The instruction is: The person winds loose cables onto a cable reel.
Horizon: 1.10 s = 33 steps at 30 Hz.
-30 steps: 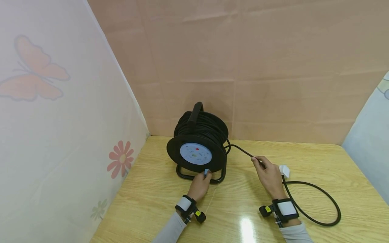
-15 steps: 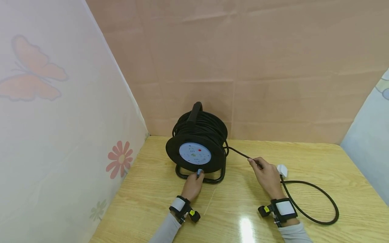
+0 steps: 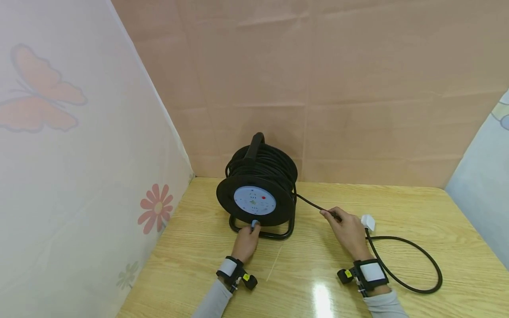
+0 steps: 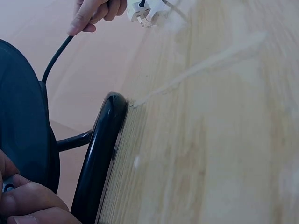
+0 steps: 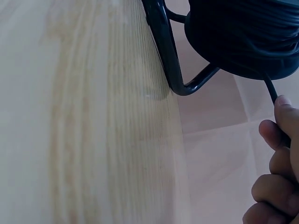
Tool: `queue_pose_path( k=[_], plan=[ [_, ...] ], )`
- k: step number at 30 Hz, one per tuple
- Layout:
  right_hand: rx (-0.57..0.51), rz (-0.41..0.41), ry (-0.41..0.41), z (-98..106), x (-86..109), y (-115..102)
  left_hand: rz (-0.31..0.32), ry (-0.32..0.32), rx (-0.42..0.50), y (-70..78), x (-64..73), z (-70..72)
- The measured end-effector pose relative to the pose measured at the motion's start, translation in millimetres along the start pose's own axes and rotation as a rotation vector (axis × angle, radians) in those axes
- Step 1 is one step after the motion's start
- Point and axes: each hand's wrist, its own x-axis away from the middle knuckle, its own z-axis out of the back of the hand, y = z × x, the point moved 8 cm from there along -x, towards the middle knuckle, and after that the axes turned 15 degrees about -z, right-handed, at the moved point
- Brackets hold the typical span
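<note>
A black cable reel point(image 3: 262, 168) stands on its tubular frame, wound with black cable, a pale blue socket panel point(image 3: 254, 200) facing front. My left hand point(image 3: 245, 242) grips the small blue-grey crank knob point(image 3: 255, 223) at the lower rim of the reel's front disc; the left wrist view shows its fingers point(image 4: 32, 200) curled there. To the right, my right hand point(image 3: 350, 232) pinches the black cable point(image 3: 310, 202) where it runs taut off the reel. In the right wrist view the thumb point(image 5: 285, 112) presses along this cable and the other fingers curl under.
A white plug point(image 3: 368, 221) lies just beyond the right hand, its cable tail looping point(image 3: 435, 265) over the wooden table point(image 3: 302, 274). A brown backdrop point(image 3: 358, 88) rises close behind the reel, and a patterned white sheet point(image 3: 99, 154) stands on the left.
My left hand has moved left with the crank knob along the lower rim, and the socket panel has turned. The slack cable by the reel has straightened; my right hand has shifted slightly left.
</note>
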Motion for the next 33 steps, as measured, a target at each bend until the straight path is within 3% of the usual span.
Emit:
queue_pose_path(
  k=[4, 13, 33],
  plan=[
    [0.024, -0.016, -0.037, -4, 0.7, 2, -0.021, 0.028, -0.008, 0.8, 0.6, 3.7],
    [0.042, -0.040, -0.083, -9, 1.5, 9, 0.050, 0.025, 0.007, -6.4, 4.0, 8.8],
    [0.054, -0.076, -0.146, -15, 1.7, 15, 0.098, 0.102, 0.110, -16.1, 3.4, 38.6]
  ],
)
